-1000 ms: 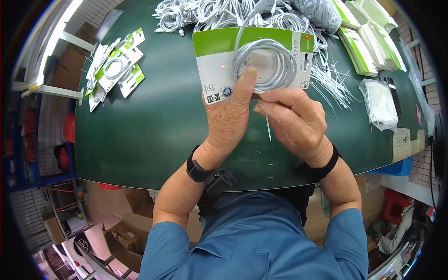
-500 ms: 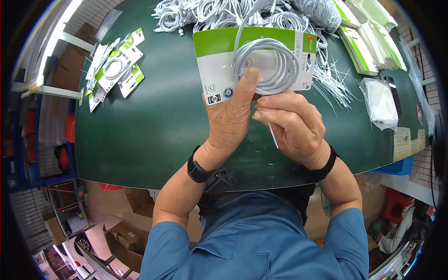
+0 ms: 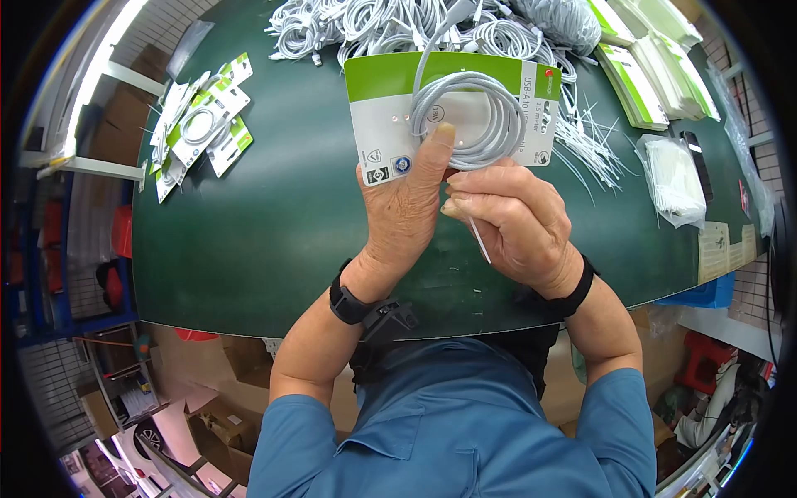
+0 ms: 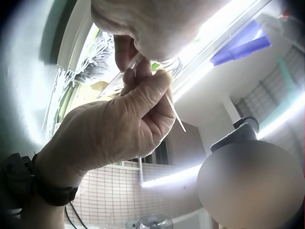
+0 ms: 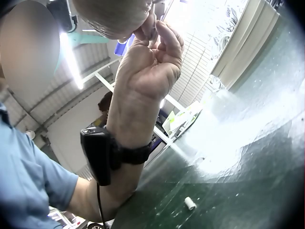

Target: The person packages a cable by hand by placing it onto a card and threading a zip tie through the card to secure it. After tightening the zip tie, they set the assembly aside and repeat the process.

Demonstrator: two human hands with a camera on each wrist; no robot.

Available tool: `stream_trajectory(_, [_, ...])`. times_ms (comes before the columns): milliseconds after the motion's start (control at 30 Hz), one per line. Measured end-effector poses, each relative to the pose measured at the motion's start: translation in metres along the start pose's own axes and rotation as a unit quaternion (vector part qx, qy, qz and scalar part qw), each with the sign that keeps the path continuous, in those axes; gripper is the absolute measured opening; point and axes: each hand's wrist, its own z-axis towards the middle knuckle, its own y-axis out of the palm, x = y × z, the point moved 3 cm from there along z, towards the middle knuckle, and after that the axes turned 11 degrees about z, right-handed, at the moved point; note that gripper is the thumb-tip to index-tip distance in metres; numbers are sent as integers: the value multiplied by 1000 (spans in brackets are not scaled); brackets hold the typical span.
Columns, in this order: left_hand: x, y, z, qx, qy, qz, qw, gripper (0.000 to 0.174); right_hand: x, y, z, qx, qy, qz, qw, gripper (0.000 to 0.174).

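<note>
My left hand [image 3: 404,203] holds a green-and-white cardboard package card [image 3: 378,108] upright, its thumb pressed over the front. A coiled light grey USB cable [image 3: 490,154] lies against the card, one end rising over the top edge. Just below the coil, my right hand [image 3: 525,217] pinches a thin white cable tie [image 3: 479,239] between thumb and fingers. The tie's tail slants down below the fingertips, and in the left wrist view the tie [image 4: 178,116] sticks out past the thumb. Behind the card, the left fingers are hidden in the head view.
A heap of coiled cables [image 3: 365,25] lies at the back of the green table [image 3: 274,249]. Carded cables [image 3: 199,124] are piled at left. Loose ties [image 3: 594,145], a bag of ties [image 3: 671,183], a dark phone [image 3: 697,162] and stacked cards [image 3: 635,87] lie at right.
The tie's tail has swung from nearly straight down to a slant toward the right palm. The right hand has shifted slightly left and down; the left hand keeps hold of the card.
</note>
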Motion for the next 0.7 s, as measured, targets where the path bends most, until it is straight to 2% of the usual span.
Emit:
stream_trajectory(267, [2,3,-2,14,3,3,1000,22,0,-1,-1,-3,2,6,1000,23])
stream_trajectory(467, [-5,3,-2,-3,-19,-17,1000,22,1,-11,4,53,16,-50,997,22])
stream_trajectory(567, [-4,6,-4,-25,-35,-24,999,23,5,-11,-1,145,142,7,979,24])
stream_trajectory(600, [-4,8,-5,-36,-43,-25,998,23,8,-13,-2,160,147,-1,976,27])
stream_trajectory(700, [-6,10,-6,-44,-38,-13,998,24,13,-19,3,102,105,-96,985,25])
